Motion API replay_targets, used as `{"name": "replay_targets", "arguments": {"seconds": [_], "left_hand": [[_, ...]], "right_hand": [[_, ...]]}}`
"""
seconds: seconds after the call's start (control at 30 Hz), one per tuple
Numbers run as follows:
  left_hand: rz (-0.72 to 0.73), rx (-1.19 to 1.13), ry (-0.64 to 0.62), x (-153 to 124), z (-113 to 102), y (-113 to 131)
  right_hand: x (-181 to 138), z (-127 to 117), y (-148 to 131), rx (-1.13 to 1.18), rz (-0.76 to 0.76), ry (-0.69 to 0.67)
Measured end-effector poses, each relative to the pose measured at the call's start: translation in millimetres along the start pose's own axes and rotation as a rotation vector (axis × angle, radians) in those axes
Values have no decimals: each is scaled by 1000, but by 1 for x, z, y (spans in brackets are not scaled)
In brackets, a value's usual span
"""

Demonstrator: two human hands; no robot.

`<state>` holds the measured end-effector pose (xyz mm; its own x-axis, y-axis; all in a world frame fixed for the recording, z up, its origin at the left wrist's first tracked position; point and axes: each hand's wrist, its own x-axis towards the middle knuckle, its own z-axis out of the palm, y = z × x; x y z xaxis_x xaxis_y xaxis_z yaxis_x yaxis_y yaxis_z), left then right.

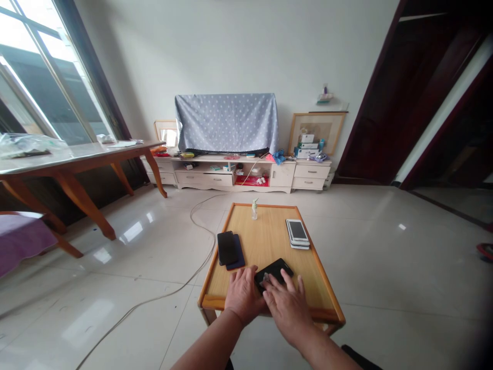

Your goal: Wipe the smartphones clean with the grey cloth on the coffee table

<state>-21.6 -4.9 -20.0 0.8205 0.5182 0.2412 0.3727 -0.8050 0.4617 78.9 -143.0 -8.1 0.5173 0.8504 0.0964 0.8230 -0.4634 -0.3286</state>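
Observation:
A black smartphone [280, 267] lies screen up near the front edge of the small wooden table [265, 221]. My left hand [244, 294] grips its left end, with the thumb side hidden behind the hand. My right hand [287, 308] is over the phone, fingers partly spread, pressing a small crumpled grey cloth [265, 278] against the screen. Left of my hands, a dark phone [228, 247] overlaps a dark blue one [240, 254]. Toward the right edge is a small stack of phones [298, 232], a white one on top. A small clear pump bottle [254, 209] with a pale green top stands at the far end.
A pale cable [181, 282] runs across the tiled floor on the left. Beyond the table is a long white cabinet [283, 174] bearing a screen-shaped thing under a dotted cloth [227, 121]. A larger wooden table [84, 151] stands by the window.

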Motion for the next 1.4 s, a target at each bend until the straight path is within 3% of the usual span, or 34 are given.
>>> {"name": "replay_targets", "arguments": {"seconds": [0.1,0.27,0.47,0.67,0.87,1.07,1.13,1.27,1.33,1.4], "left_hand": [[6,-3,7,0,1,0],[5,-3,12,-1,2,-1],[2,13,18,0,5,-4],[10,2,31,0,5,-4],[6,18,21,0,8,-7],[-11,0,30,0,7,-5],[-15,9,29,0,7,-5],[-7,33,21,0,9,-8],[-14,38,19,0,9,-8],[-32,38,19,1,9,-7]], "right_hand": [[3,-1,-1,1,-12,-10],[19,-5,13,-40,199,33],[16,4,-1,69,-43,-81],[34,-3,18,-6,219,19],[21,6,-10,81,-78,-98],[45,-1,16,-22,250,-7],[42,2,10,-5,210,-37],[28,9,-15,90,-29,-138],[31,7,-13,89,-20,-129],[41,2,0,56,97,-88]]}}
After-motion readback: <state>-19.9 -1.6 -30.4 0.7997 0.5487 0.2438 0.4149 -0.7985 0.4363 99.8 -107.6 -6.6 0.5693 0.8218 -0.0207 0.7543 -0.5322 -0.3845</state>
